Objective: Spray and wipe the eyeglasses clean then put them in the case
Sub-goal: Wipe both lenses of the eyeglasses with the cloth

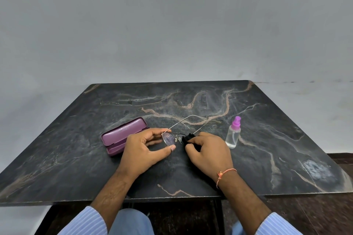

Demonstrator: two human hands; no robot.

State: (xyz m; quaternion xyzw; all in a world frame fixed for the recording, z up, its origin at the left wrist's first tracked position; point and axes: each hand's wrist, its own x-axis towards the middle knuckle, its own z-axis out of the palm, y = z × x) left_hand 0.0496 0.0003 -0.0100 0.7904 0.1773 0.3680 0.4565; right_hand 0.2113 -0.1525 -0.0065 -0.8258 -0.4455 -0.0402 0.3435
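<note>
Holding eyeglasses: left hand (142, 149) pinches the eyeglasses (172, 137) by one lens rim, arms unfolded, pointing away.
Right hand (209, 150): closed around a black cloth (187, 138) pressed on the other lens.
Case (122, 135): purple, open, on the dark marbled surface (76, 149), left of the hands.
Spray bottle (233, 133): upright, right.

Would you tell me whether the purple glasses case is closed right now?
No, the purple case lies open on the table, its lid tipped back beside the left hand.

A dark marble-patterned table (133, 105) stands against a plain grey wall (172, 25); dark brown floor (324, 215) shows beside its right edge.
</note>
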